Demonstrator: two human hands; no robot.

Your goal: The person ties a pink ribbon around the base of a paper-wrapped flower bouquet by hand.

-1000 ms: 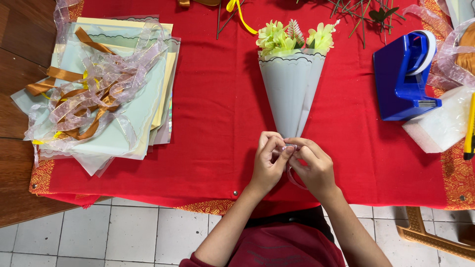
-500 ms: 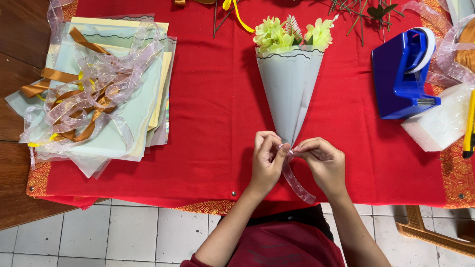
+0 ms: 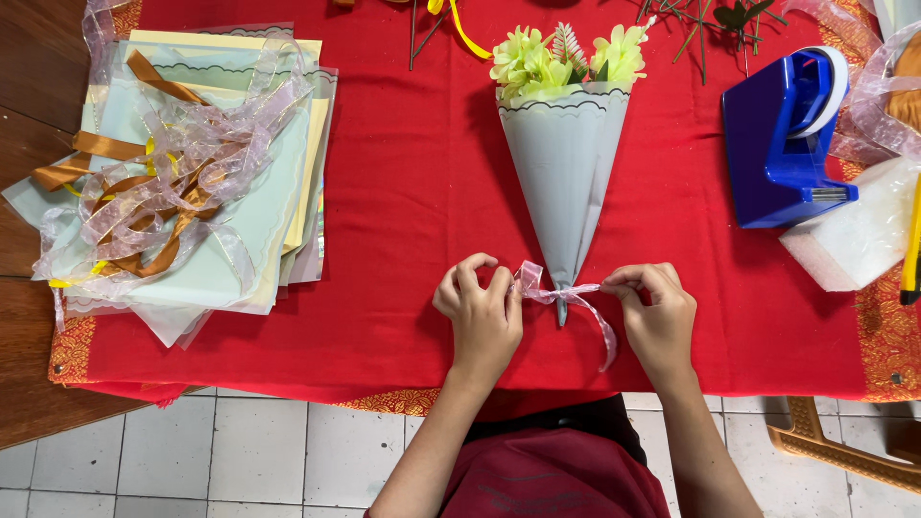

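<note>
The bench [image 3: 403, 221] carried your grey paper cone [image 3: 561, 182] of green flowers [image 3: 556, 62], its tip lying between your fingers. Your left hand [image 3: 480, 312] and right hand [image 3: 657, 312] each pinched an end of the sheer pink ribbon [image 3: 566, 293] closed. In my judgement, the wrap was done; the knot remained untightened, the bow unformed.

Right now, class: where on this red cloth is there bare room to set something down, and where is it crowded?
Bare red cloth lies between the paper stack and paper cone, and between the cone and blue tape dispenser. Crowded: both table ends, and the cone's tip, where both hands pull ribbon.
</note>
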